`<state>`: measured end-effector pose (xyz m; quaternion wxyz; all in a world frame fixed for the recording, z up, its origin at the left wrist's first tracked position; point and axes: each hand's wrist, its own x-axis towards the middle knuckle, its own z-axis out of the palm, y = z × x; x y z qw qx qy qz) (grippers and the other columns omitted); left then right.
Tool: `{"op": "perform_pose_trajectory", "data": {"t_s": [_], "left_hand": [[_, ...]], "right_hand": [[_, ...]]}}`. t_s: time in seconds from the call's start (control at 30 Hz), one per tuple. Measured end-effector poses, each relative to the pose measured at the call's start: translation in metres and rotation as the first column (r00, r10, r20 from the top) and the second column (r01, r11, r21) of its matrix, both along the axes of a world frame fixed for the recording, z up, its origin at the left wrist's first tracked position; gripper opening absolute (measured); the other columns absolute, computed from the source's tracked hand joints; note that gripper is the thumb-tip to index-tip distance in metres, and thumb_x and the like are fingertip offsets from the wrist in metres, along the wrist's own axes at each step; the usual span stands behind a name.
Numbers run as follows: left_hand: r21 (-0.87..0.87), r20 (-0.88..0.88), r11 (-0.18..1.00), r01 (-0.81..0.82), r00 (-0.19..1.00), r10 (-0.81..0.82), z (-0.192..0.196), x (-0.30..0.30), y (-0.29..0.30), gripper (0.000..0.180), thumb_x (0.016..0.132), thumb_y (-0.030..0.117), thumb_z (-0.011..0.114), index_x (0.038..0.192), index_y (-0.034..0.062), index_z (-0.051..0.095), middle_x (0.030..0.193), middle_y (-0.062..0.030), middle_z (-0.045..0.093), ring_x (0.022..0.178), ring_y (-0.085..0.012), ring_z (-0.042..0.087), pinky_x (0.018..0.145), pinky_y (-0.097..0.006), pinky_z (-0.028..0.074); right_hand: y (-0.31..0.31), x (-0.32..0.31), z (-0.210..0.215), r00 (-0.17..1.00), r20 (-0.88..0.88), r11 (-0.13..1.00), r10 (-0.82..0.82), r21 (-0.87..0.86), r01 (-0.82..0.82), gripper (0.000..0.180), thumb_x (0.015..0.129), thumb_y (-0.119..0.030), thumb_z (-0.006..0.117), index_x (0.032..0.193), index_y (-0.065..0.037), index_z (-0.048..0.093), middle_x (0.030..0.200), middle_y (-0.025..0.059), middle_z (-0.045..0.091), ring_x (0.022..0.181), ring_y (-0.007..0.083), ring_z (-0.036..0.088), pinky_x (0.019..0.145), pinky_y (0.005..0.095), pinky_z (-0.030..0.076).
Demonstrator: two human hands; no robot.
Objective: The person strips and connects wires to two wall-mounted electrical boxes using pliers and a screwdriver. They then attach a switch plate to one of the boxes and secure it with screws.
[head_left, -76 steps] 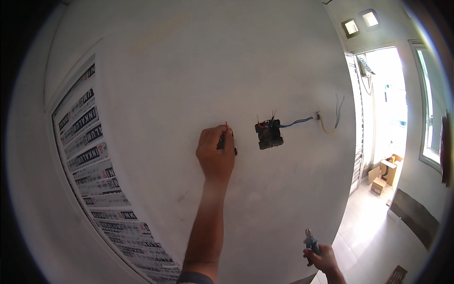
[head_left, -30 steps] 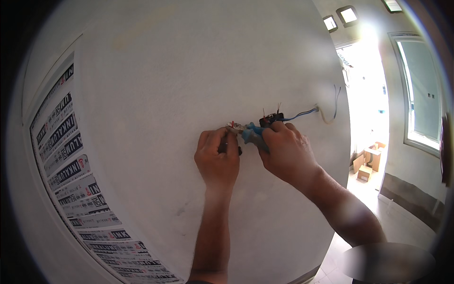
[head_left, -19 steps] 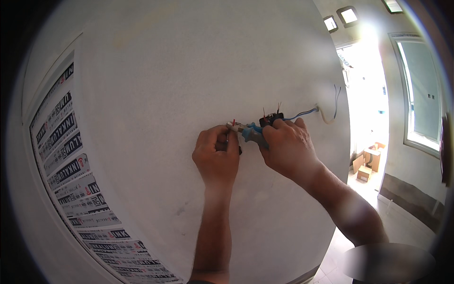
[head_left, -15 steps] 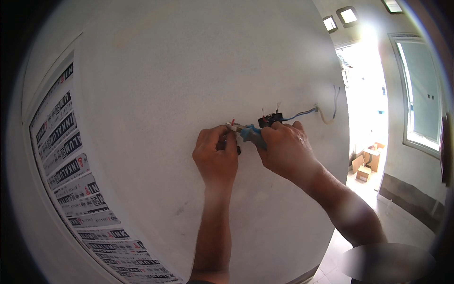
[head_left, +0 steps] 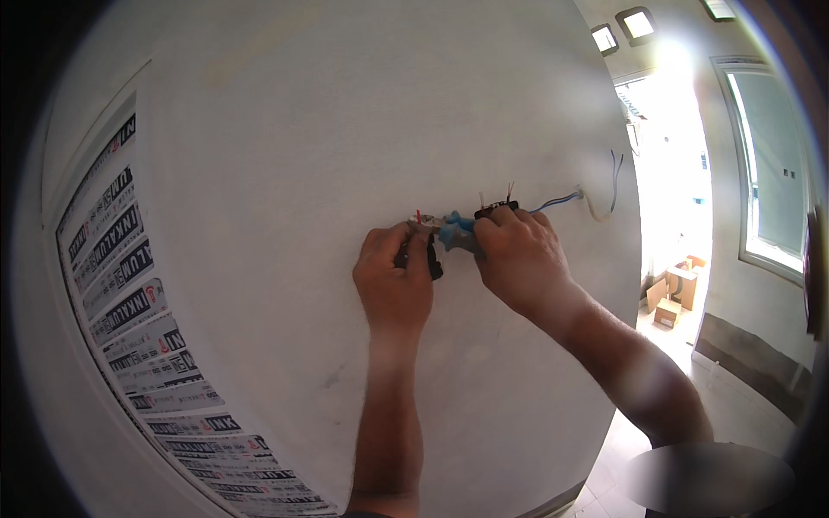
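Observation:
My right hand (head_left: 525, 257) is wrapped round pliers (head_left: 460, 233) with blue and grey handles, their jaws pointing left. At the jaws a short red wire (head_left: 419, 215) sticks up, beside the closed fingertips of my left hand (head_left: 393, 274). Those fingertips pinch around the wire's base, though the exact grip is partly hidden. A black box-like part (head_left: 435, 262) shows behind my left fingers. Just above my right knuckles sits another black box (head_left: 496, 209) with thin wires poking up. Blue wires (head_left: 557, 202) run from near it to the right along the wall.
A pale wall (head_left: 285, 216) fills the middle. To the left stands a frame covered in printed protective film (head_left: 129, 259). Loose wire ends (head_left: 615, 186) stick out near the wall's right edge. Beyond are a bright doorway, cardboard boxes (head_left: 682, 287) and a window (head_left: 771, 164).
The pliers' jaws have shifted slightly, and more of the black part behind my left fingers shows. My right hand now covers more of the other black box.

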<state>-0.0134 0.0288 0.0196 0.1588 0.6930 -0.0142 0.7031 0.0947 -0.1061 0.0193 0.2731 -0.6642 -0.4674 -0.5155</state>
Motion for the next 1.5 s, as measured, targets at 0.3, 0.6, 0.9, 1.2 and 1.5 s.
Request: {"op": "perform_pose_trajectory", "data": {"t_s": [0.3, 0.6, 0.9, 1.2, 1.5], "left_hand": [[0.192, 0.041, 0.966, -0.176, 0.984, 0.171, -0.012, 0.011, 0.006, 0.010, 0.092, 0.003, 0.075, 0.102, 0.0033, 0.076, 0.087, -0.0098, 0.070, 0.071, -0.0196, 0.071, 0.064, -0.033, 0.055], [0.072, -0.072, 0.997, 0.012, 0.997, -0.006, 0.002, -0.003, 0.006, 0.007, 0.096, 0.005, 0.070, 0.100, 0.0019, 0.074, 0.089, -0.0102, 0.069, 0.076, -0.0216, 0.069, 0.067, -0.034, 0.053], [0.028, -0.154, 0.999, 0.022, 0.988, -0.017, 0.004, -0.010, 0.006, 0.010, 0.098, 0.005, 0.066, 0.102, -0.0008, 0.073, 0.092, -0.0115, 0.068, 0.079, -0.0216, 0.067, 0.073, -0.033, 0.051], [0.096, -0.093, 0.993, -0.068, 0.993, 0.077, -0.003, 0.000, 0.000, 0.009, 0.096, 0.005, 0.068, 0.100, -0.0002, 0.073, 0.090, -0.0118, 0.067, 0.069, -0.0213, 0.066, 0.062, -0.036, 0.051], [0.289, -0.238, 0.951, -0.107, 0.954, 0.180, 0.004, -0.012, -0.006, 0.032, 0.085, 0.023, 0.087, 0.100, 0.0022, 0.067, 0.091, -0.0067, 0.064, 0.067, -0.0164, 0.059, 0.058, -0.032, 0.049]], "right_hand": [[-0.037, -0.043, 0.021, 0.917, -0.381, 0.937, -0.118, -0.347, -0.024, 0.013, 0.086, -0.005, 0.061, 0.092, 0.000, 0.072, 0.083, 0.0207, 0.074, 0.081, 0.0344, 0.077, 0.072, 0.0464, 0.061], [-0.009, -0.010, 0.003, 0.991, -0.133, 0.991, -0.011, -0.134, -0.007, 0.010, 0.087, -0.006, 0.063, 0.091, -0.001, 0.071, 0.096, 0.0202, 0.073, 0.088, 0.0339, 0.076, 0.074, 0.0451, 0.060], [0.006, 0.016, -0.005, 0.995, 0.080, 0.998, 0.063, 0.012, -0.064, 0.006, 0.089, -0.008, 0.066, 0.090, -0.003, 0.069, 0.098, 0.0164, 0.071, 0.093, 0.0321, 0.073, 0.076, 0.0421, 0.056], [-0.021, -0.010, 0.010, 0.983, -0.182, 0.971, -0.029, -0.240, -0.016, 0.011, 0.088, -0.008, 0.065, 0.092, -0.002, 0.072, 0.090, 0.0185, 0.074, 0.083, 0.0323, 0.076, 0.070, 0.0434, 0.060], [-0.037, -0.008, 0.033, 0.922, -0.385, 0.926, -0.048, -0.364, -0.103, 0.024, 0.096, -0.021, 0.068, 0.088, 0.000, 0.074, 0.083, 0.0169, 0.074, 0.079, 0.0340, 0.076, 0.071, 0.0433, 0.063]]}}
